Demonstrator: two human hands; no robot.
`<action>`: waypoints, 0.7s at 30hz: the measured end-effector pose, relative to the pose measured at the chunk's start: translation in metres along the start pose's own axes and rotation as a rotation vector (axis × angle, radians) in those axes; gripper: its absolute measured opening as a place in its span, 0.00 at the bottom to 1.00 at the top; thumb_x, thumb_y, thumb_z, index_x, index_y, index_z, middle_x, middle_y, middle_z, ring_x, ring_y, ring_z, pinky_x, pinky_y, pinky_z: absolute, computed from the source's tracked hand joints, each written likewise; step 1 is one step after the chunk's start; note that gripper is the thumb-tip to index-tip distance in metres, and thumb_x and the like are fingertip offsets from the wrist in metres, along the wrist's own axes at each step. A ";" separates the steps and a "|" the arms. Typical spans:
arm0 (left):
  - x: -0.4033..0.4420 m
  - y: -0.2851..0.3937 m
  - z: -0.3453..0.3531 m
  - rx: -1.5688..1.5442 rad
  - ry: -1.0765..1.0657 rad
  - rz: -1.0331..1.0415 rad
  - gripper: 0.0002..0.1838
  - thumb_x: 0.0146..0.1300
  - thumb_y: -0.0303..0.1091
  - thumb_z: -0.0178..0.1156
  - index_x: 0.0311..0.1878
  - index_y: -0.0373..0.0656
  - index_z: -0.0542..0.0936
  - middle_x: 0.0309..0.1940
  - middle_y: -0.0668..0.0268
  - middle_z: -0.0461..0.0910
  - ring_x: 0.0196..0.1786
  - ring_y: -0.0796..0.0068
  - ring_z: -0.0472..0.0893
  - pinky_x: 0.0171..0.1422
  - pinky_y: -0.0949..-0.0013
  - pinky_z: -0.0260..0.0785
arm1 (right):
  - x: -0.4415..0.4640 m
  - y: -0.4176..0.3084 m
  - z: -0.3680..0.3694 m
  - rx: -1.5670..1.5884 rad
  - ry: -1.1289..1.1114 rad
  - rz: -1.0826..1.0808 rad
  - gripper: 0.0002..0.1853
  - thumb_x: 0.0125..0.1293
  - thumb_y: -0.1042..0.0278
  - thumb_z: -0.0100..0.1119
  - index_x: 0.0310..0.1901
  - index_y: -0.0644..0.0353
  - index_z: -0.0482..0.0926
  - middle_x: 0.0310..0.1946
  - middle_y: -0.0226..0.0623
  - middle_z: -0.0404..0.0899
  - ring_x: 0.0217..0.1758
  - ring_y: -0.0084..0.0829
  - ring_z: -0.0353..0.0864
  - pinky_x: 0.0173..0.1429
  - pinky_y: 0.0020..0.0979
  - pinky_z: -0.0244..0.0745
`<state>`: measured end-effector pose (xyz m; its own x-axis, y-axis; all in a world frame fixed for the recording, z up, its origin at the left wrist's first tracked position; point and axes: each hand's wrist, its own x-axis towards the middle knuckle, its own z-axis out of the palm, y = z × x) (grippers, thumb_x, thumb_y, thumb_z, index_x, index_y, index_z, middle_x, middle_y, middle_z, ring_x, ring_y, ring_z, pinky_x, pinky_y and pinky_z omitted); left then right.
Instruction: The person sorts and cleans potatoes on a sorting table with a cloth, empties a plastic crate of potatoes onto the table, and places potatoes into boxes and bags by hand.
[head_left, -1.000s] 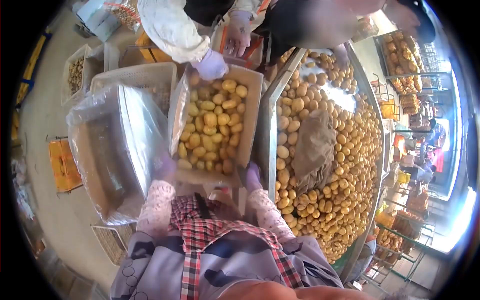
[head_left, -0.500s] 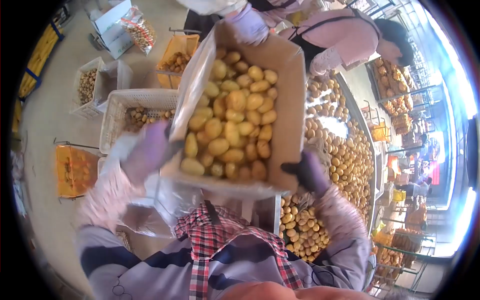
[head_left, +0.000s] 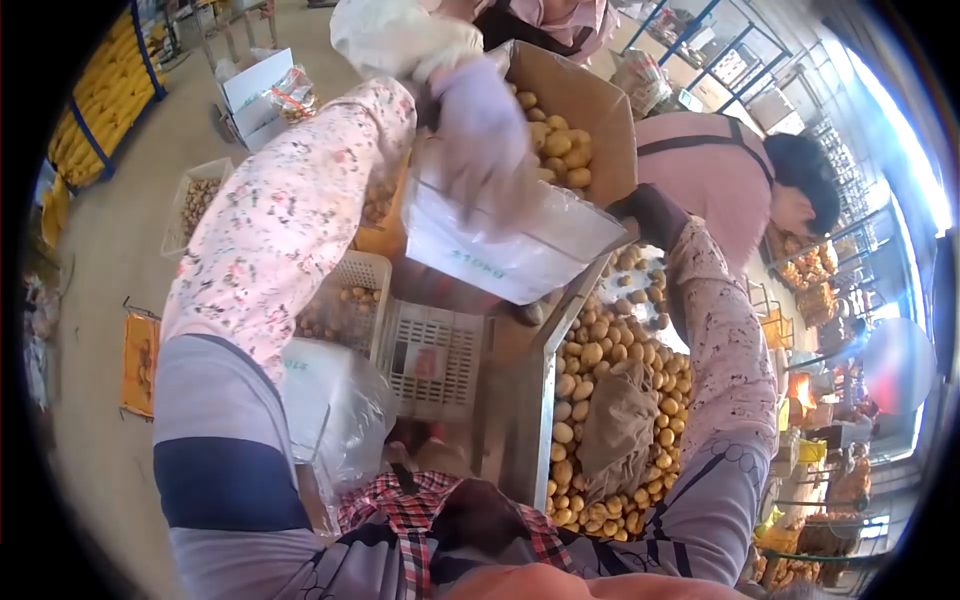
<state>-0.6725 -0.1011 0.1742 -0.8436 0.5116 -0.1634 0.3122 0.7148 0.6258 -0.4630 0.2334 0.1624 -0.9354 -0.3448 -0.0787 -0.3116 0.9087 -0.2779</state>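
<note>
In the head view, you've got the carton (head_left: 520, 250) out ahead of you at arm's length, above and beyond the white crate (head_left: 435, 350), its printed wall facing you and potatoes (head_left: 565, 150) showing inside; your right hand (head_left: 652, 216) grips the near right corner; your left hand (head_left: 427, 105) reaches the far left side, mostly hidden, so its grip I cannot tell; a co-worker's hand (head_left: 485, 140) blurs across the left part; it looks a heavy load, likely to shift when tipped; the cardboard should be fairly stiff, the plastic film (head_left: 585, 225) probably slippery, the potatoes firm but bruisable; best hold is low, under opposite bottom edges, fingers on board rather than film
</note>
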 end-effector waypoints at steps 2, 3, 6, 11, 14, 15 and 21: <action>0.016 -0.003 0.014 0.011 0.032 0.001 0.16 0.54 0.31 0.66 0.46 0.37 0.80 0.36 0.60 0.82 0.36 0.72 0.80 0.39 0.67 0.73 | 0.015 0.016 0.008 -0.009 -0.082 0.005 0.14 0.49 0.70 0.66 0.40 0.61 0.83 0.36 0.42 0.83 0.41 0.40 0.83 0.46 0.34 0.76; 0.024 -0.004 0.020 0.013 0.048 0.004 0.15 0.55 0.31 0.65 0.46 0.38 0.80 0.36 0.61 0.81 0.37 0.72 0.79 0.40 0.67 0.73 | 0.026 0.035 0.012 -0.047 -0.091 0.007 0.14 0.50 0.69 0.66 0.40 0.60 0.83 0.36 0.42 0.83 0.41 0.40 0.83 0.46 0.34 0.76; 0.037 -0.007 0.034 0.007 0.087 0.033 0.14 0.57 0.31 0.63 0.47 0.38 0.79 0.36 0.62 0.81 0.38 0.73 0.78 0.42 0.68 0.72 | 0.062 0.099 0.029 -0.227 -0.068 0.058 0.12 0.52 0.67 0.63 0.40 0.57 0.84 0.35 0.42 0.84 0.40 0.40 0.83 0.46 0.34 0.77; 0.031 -0.022 0.031 -0.068 0.116 0.182 0.12 0.62 0.31 0.61 0.47 0.38 0.77 0.37 0.64 0.79 0.40 0.75 0.76 0.44 0.69 0.71 | 0.130 0.245 0.053 -0.711 0.147 0.104 0.11 0.57 0.64 0.60 0.40 0.52 0.85 0.35 0.42 0.84 0.39 0.41 0.84 0.46 0.35 0.78; -0.011 -0.054 0.000 -0.177 0.219 0.349 0.10 0.65 0.30 0.59 0.48 0.39 0.76 0.37 0.65 0.78 0.41 0.76 0.75 0.46 0.70 0.70 | 0.154 0.170 0.004 -0.144 0.355 0.419 0.16 0.60 0.60 0.59 0.47 0.56 0.80 0.36 0.38 0.82 0.38 0.37 0.82 0.44 0.33 0.78; -0.032 -0.075 -0.013 -0.208 0.299 0.394 0.10 0.66 0.30 0.58 0.48 0.39 0.76 0.37 0.66 0.78 0.41 0.77 0.74 0.46 0.70 0.70 | 0.155 0.127 -0.008 0.424 0.545 0.609 0.17 0.63 0.58 0.58 0.49 0.58 0.78 0.37 0.36 0.80 0.37 0.35 0.81 0.43 0.32 0.78; -0.278 -0.262 -0.003 0.535 1.080 -0.200 0.23 0.65 0.39 0.60 0.58 0.35 0.73 0.55 0.47 0.76 0.58 0.51 0.76 0.61 0.60 0.69 | 0.126 -0.008 0.142 1.199 0.565 0.270 0.18 0.72 0.65 0.47 0.57 0.66 0.72 0.47 0.31 0.76 0.48 0.22 0.76 0.50 0.24 0.73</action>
<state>-0.5207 -0.4318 0.0577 -0.7470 -0.1070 0.6562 0.0610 0.9718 0.2279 -0.5545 0.1496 0.0186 -0.9743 0.2176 0.0574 -0.0433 0.0690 -0.9967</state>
